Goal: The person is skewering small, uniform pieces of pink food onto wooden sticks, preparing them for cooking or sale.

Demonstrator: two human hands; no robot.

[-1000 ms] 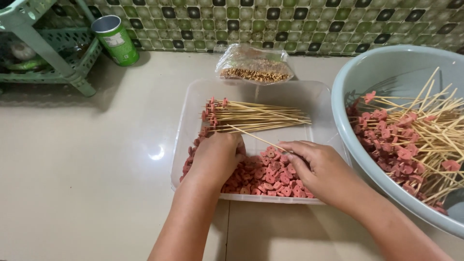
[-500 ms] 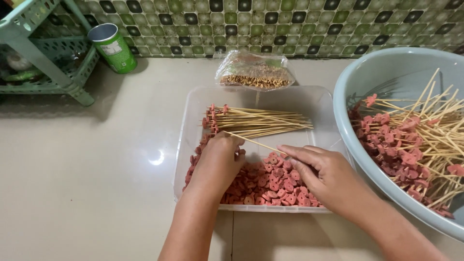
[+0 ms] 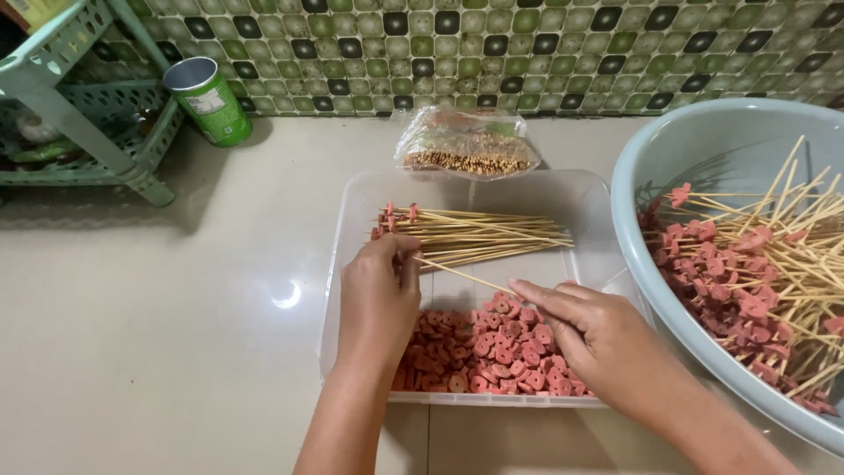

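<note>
A clear plastic tray [image 3: 352, 220] lies on the floor in front of me. Its near half holds many small pink sausage slices [image 3: 492, 352], and a bundle of bamboo skewers [image 3: 479, 236] lies across its far half. My left hand [image 3: 380, 295] pinches one end of a single skewer [image 3: 462, 275] that runs diagonally over the tray. My right hand [image 3: 585, 339] rests on the slices with its fingertips at the skewer's other end.
A pale blue basin [image 3: 668, 158] at the right holds several skewers loaded with pink slices [image 3: 756, 273]. A plastic bag of skewers [image 3: 466, 145] lies behind the tray. A green can [image 3: 207, 101] and a green plastic rack [image 3: 79, 105] stand at the back left, by the tiled wall.
My left hand has slid a little away from me along the tray with the skewer. My right hand stays on the slices.
</note>
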